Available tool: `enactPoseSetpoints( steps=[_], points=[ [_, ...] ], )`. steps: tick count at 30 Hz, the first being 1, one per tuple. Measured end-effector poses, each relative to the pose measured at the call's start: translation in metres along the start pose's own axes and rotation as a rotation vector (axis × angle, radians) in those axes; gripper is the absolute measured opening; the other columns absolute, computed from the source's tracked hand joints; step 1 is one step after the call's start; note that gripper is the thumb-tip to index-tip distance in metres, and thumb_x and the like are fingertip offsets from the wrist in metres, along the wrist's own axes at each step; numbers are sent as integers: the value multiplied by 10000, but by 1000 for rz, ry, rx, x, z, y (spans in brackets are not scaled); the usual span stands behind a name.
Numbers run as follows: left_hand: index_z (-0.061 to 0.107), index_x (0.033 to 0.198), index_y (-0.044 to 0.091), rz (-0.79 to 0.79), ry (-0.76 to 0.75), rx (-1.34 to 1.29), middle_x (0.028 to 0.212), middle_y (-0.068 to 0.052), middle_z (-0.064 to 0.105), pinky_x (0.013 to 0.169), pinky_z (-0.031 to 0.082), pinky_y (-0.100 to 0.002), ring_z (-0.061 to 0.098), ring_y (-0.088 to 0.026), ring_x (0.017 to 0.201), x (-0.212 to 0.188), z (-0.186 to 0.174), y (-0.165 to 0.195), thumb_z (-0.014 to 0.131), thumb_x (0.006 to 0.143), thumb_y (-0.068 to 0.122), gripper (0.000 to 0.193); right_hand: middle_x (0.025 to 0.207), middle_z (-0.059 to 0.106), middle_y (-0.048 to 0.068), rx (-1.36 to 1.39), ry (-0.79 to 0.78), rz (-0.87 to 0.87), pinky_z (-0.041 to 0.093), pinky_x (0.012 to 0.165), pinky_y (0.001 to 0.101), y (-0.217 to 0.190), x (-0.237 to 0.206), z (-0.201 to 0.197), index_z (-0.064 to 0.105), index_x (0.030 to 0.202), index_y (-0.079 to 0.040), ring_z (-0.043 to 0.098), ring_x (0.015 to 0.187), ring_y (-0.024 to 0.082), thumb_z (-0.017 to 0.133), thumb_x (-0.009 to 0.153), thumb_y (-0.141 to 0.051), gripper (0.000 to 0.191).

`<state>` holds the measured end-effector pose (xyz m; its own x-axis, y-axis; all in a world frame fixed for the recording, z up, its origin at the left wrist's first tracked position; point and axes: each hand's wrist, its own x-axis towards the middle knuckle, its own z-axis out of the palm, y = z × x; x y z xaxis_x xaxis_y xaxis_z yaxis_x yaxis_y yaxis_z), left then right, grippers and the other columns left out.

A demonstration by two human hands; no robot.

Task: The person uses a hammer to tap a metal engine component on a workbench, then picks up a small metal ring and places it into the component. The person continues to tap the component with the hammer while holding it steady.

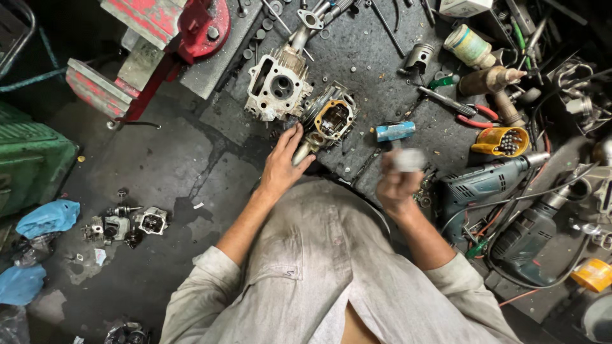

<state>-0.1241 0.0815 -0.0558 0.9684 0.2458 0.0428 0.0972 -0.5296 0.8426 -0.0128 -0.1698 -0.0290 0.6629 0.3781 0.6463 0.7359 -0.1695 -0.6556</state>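
Fingers of left hand clasp engine part at its near end.

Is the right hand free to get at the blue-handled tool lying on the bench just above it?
Probably not yet: the right hand is closed around a blurred pale object. The blue-handled tool lies close, with nothing between them, but the grip is occupied.

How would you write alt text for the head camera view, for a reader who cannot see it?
Seen from above, a person at a cluttered dark workbench rests the left hand on a metal engine part while the right hand holds a small blurred object. A second engine part, a red vise, two electric drills and scattered tools surround them.
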Motion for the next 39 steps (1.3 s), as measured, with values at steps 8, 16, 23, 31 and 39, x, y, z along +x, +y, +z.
enactPoseSetpoints(
  steps=[8,16,23,31,39],
  points=[
    [509,1490,74,-144,20,40,1513,-185,528,1172,427,-420,526,-390,1396,-13,-4,-1,805,907,213,669,737,639,161,-168,-173,391,472,528,385,-14,-22,1,661,1051,33,586,568,250,551,1040,-54,141],
    [298,1516,-95,-561,-54,-274,1511,-322,450,1152,355,-423,449,-399,1429,-2,6,-20,723,920,439,906,637,612,147,-363,-528,489,445,513,404,-17,-27,12,695,926,-21,588,534,252,655,1011,-185,189],
    [363,1489,-100,-591,-204,-84,1361,-329,594,1062,453,-434,582,-422,1293,13,5,-10,690,901,464,879,716,605,112,-77,-126,412,439,532,327,-16,-30,6,644,1065,-36,569,583,213,535,1071,-205,202],
    [508,1351,-50,-605,-278,-39,1187,-313,678,951,512,-479,650,-446,1155,16,-1,-13,676,907,501,727,788,660,169,-125,-117,368,467,571,358,-15,-51,9,655,1092,-5,591,594,230,586,1075,-155,166],
    [561,1246,-41,-597,-289,2,1131,-307,694,936,512,-498,666,-456,1110,19,5,-17,648,931,520,650,711,639,134,-268,-473,584,470,561,372,-16,-42,11,684,1085,-5,636,580,229,608,1072,-197,206]
  ],
)
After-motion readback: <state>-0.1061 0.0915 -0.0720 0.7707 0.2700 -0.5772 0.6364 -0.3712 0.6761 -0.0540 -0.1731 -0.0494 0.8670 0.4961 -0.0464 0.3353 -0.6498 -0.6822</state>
